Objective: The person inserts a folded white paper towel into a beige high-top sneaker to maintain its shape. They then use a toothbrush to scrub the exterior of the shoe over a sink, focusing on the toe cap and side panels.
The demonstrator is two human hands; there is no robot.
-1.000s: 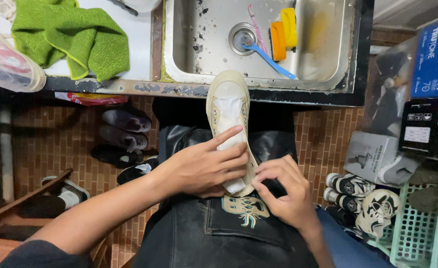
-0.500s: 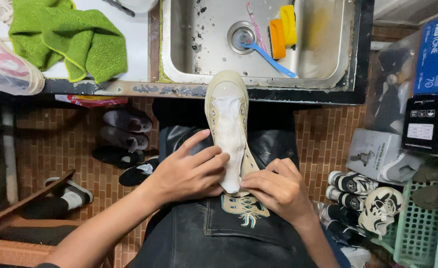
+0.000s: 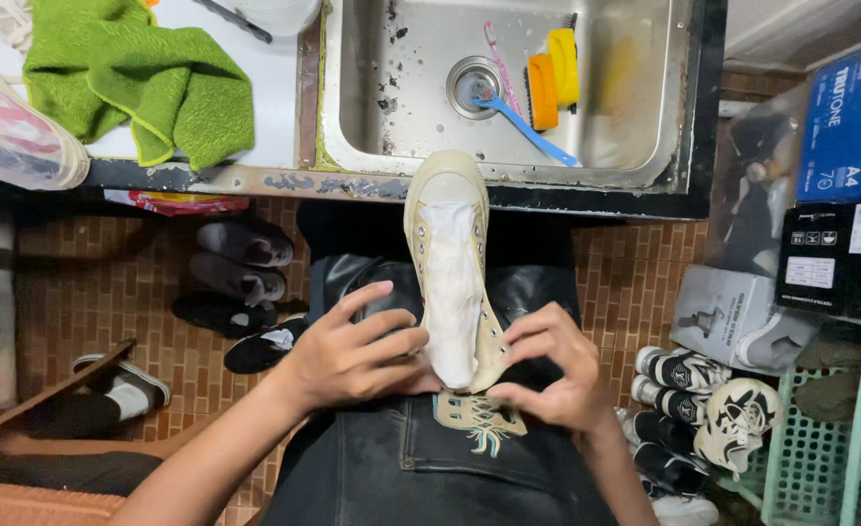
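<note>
Both hands grip the near, heel end of a cream canvas sneaker (image 3: 447,244): the left hand (image 3: 352,356) curls its fingers against the shoe's left side, and the right hand (image 3: 552,375) pinches the right edge by the eyelets between thumb and fingertips. The sneaker lies lengthwise on the person's lap over a black apron (image 3: 430,458), toe pointing far toward the steel sink (image 3: 645,146), its toe cap just at the sink's near rim. White paper (image 3: 453,292) fills the shoe's opening. In the sink lie a blue toothbrush (image 3: 523,112), a pink toothbrush (image 3: 499,54) and an orange and yellow brush (image 3: 554,68). A green cloth (image 3: 138,73) sits on the counter at far left. Dark shoes (image 3: 240,278) rest on the brick floor at left, black-and-white sneakers (image 3: 713,399) at right
</note>
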